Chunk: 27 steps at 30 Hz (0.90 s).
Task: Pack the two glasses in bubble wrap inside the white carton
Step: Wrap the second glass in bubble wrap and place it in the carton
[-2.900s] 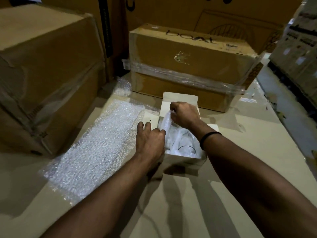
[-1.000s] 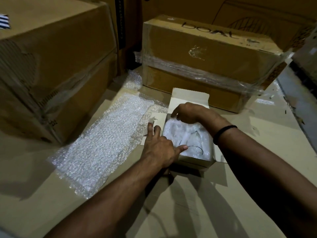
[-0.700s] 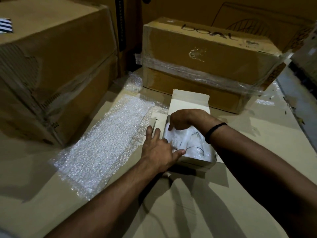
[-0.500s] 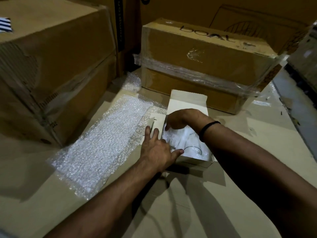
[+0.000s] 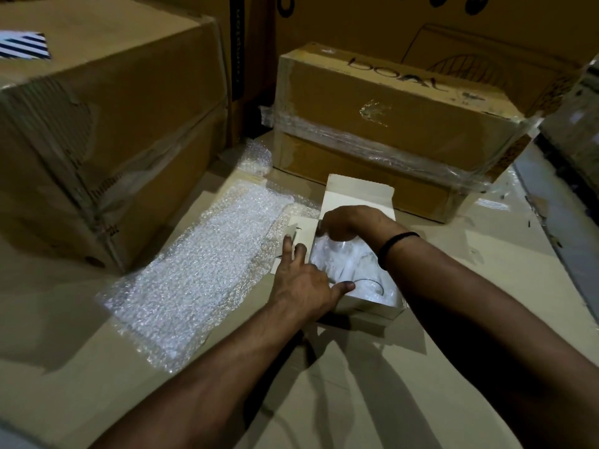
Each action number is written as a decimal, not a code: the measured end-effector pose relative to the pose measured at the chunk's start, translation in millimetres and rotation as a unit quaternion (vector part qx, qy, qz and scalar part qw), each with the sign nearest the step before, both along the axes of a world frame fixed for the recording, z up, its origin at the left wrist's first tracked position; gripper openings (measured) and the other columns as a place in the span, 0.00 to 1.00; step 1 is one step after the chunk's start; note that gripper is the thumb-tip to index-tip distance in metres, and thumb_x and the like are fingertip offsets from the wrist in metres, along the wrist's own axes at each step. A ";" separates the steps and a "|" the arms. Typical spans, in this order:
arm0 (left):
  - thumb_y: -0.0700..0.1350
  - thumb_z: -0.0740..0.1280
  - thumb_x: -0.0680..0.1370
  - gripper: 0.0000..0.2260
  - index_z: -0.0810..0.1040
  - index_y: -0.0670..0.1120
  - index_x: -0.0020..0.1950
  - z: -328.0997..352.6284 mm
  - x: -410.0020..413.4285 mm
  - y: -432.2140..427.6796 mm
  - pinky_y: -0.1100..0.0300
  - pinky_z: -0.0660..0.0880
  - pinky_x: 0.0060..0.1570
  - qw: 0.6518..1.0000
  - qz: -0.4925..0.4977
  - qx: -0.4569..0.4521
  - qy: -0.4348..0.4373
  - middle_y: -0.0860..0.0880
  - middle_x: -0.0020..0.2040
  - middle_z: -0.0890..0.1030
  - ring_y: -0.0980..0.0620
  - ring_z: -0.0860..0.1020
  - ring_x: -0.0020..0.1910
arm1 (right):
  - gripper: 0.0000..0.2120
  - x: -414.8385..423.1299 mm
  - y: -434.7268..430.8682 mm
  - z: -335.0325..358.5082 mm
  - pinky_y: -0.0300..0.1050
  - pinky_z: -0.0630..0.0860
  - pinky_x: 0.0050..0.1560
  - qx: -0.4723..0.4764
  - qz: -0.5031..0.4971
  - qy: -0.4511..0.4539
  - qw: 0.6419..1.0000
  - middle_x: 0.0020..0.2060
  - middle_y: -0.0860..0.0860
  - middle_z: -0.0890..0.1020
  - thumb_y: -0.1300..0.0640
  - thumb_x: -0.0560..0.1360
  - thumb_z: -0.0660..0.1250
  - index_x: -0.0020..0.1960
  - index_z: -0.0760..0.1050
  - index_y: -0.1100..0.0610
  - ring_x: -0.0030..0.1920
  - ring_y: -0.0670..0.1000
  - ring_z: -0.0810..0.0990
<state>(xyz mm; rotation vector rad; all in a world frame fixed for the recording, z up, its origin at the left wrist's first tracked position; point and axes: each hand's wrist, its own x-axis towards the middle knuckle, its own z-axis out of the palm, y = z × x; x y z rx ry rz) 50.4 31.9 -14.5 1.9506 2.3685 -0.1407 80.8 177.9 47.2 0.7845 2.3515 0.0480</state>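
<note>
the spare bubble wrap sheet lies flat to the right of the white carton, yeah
No, it's on the left: the head view shows the spare bubble wrap sheet lying flat to the left of the white carton.

1. On the top face of the film-wrapped brown carton (image 5: 372, 92) we read large outlined letters, seemingly "boAt".
2. The small print beside them is too fine for us to read.
3. The tall carton behind (image 5: 340, 21) bears big black letters, which the frame edge cuts off.
4. A black vertical strip (image 5: 237, 59) carries print we cannot read.
</note>
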 end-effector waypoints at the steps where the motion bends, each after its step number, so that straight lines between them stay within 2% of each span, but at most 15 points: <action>1: 0.70 0.43 0.78 0.36 0.82 0.51 0.60 -0.2 -0.9 -3.7 0.41 0.30 0.69 1.000 -0.001 0.018 -0.007 0.46 0.66 0.77 0.42 0.59 0.75 | 0.27 1.0 -3.4 5.4 0.48 0.69 0.64 0.008 0.008 0.012 1.000 0.73 0.51 0.68 0.67 0.79 0.51 0.73 0.68 0.48 0.70 0.56 0.69; 4: 0.70 0.45 0.78 0.33 0.82 0.51 0.60 -4.2 -0.9 -14.0 0.41 0.37 0.70 0.998 -0.007 0.061 -0.027 0.48 0.62 0.80 0.44 0.62 0.71 | 0.23 3.5 -19.1 12.2 0.46 0.67 0.55 0.033 0.029 0.004 0.999 0.71 0.50 0.69 0.62 0.81 0.53 0.70 0.71 0.43 0.68 0.56 0.70; 6: 0.70 0.45 0.78 0.33 0.80 0.53 0.62 -5.8 2.2 -14.5 0.41 0.36 0.69 0.998 -0.003 0.039 -0.044 0.47 0.64 0.78 0.44 0.60 0.72 | 0.19 5.9 -30.1 7.0 0.47 0.65 0.58 0.057 0.020 -0.017 0.998 0.71 0.53 0.68 0.53 0.82 0.55 0.73 0.67 0.45 0.69 0.58 0.67; 8: 0.70 0.44 0.77 0.34 0.80 0.53 0.63 -4.8 5.4 -10.3 0.42 0.33 0.69 0.999 0.007 0.021 -0.048 0.47 0.70 0.74 0.44 0.57 0.74 | 0.22 7.4 -37.7 2.2 0.50 0.65 0.63 0.068 0.009 -0.023 0.997 0.72 0.54 0.65 0.48 0.82 0.56 0.75 0.63 0.49 0.70 0.59 0.64; 10: 0.70 0.45 0.78 0.33 0.79 0.53 0.65 -5.0 6.2 -8.8 0.41 0.33 0.70 0.999 0.019 0.007 -0.051 0.47 0.73 0.70 0.43 0.54 0.75 | 0.23 6.6 -40.5 1.7 0.51 0.63 0.64 0.069 0.004 -0.021 0.997 0.73 0.55 0.64 0.47 0.82 0.56 0.76 0.61 0.50 0.70 0.59 0.63; 12: 0.69 0.47 0.78 0.30 0.77 0.54 0.66 -7.9 2.7 -11.9 0.40 0.36 0.71 0.998 0.005 0.015 -0.057 0.47 0.71 0.72 0.43 0.56 0.74 | 0.22 7.8 -39.3 3.8 0.51 0.63 0.65 0.061 -0.001 -0.014 0.998 0.73 0.55 0.64 0.50 0.83 0.55 0.76 0.61 0.49 0.70 0.59 0.62; 13: 0.68 0.49 0.78 0.28 0.78 0.55 0.65 -11.3 -1.0 -15.9 0.40 0.40 0.70 0.997 -0.012 0.048 -0.058 0.48 0.68 0.76 0.43 0.60 0.73 | 0.22 9.4 -38.2 4.9 0.50 0.63 0.64 0.052 -0.005 -0.006 0.999 0.73 0.54 0.64 0.54 0.83 0.54 0.76 0.62 0.46 0.70 0.59 0.62; 15: 0.64 0.56 0.76 0.23 0.82 0.54 0.58 -20.1 -11.9 -32.1 0.43 0.49 0.68 0.984 -0.045 0.156 -0.068 0.52 0.60 0.81 0.45 0.70 0.66 | 0.27 16.3 -33.5 4.7 0.49 0.64 0.61 0.041 -0.006 0.037 0.998 0.73 0.51 0.66 0.63 0.79 0.53 0.74 0.64 0.41 0.69 0.58 0.63; 17: 0.58 0.62 0.74 0.15 0.84 0.52 0.50 -34.1 -26.4 -55.0 0.46 0.57 0.64 0.946 -0.067 0.302 -0.092 0.54 0.56 0.83 0.48 0.77 0.58 | 0.31 30.1 -30.0 2.0 0.50 0.66 0.60 0.055 -0.026 0.116 0.991 0.71 0.48 0.70 0.66 0.74 0.53 0.72 0.67 0.41 0.68 0.56 0.67; 19: 0.51 0.65 0.73 0.10 0.84 0.52 0.50 -48.0 -47.9 -80.1 0.48 0.62 0.61 0.915 -0.043 0.386 -0.108 0.55 0.55 0.83 0.49 0.77 0.56 | 0.30 45.9 -35.1 -3.1 0.50 0.71 0.57 0.071 -0.067 0.226 0.969 0.68 0.49 0.75 0.66 0.73 0.57 0.69 0.71 0.43 0.65 0.55 0.72; 21: 0.47 0.66 0.72 0.10 0.84 0.52 0.51 -60.3 -75.7 -100.6 0.48 0.64 0.59 0.916 0.036 0.385 -0.109 0.54 0.56 0.82 0.49 0.76 0.57 | 0.24 56.5 -56.1 -11.5 0.48 0.74 0.55 0.098 -0.088 0.325 0.936 0.65 0.48 0.78 0.64 0.74 0.60 0.66 0.75 0.46 0.62 0.55 0.76; 24: 0.49 0.67 0.72 0.13 0.83 0.52 0.55 -72.5 -115.1 -117.1 0.48 0.62 0.59 0.929 0.174 0.315 -0.083 0.52 0.60 0.80 0.47 0.74 0.60 | 0.16 56.0 -106.2 -27.7 0.46 0.74 0.55 0.127 -0.091 0.472 0.868 0.61 0.48 0.80 0.60 0.76 0.64 0.62 0.78 0.50 0.59 0.53 0.78; 27: 0.54 0.67 0.74 0.12 0.82 0.53 0.54 -70.2 -142.5 -121.0 0.50 0.62 0.57 0.958 0.214 0.182 -0.047 0.52 0.60 0.79 0.46 0.73 0.60 | 0.12 38.8 -157.6 -56.3 0.41 0.71 0.51 0.089 -0.090 0.584 0.802 0.51 0.50 0.83 0.62 0.73 0.65 0.54 0.80 0.54 0.52 0.52 0.78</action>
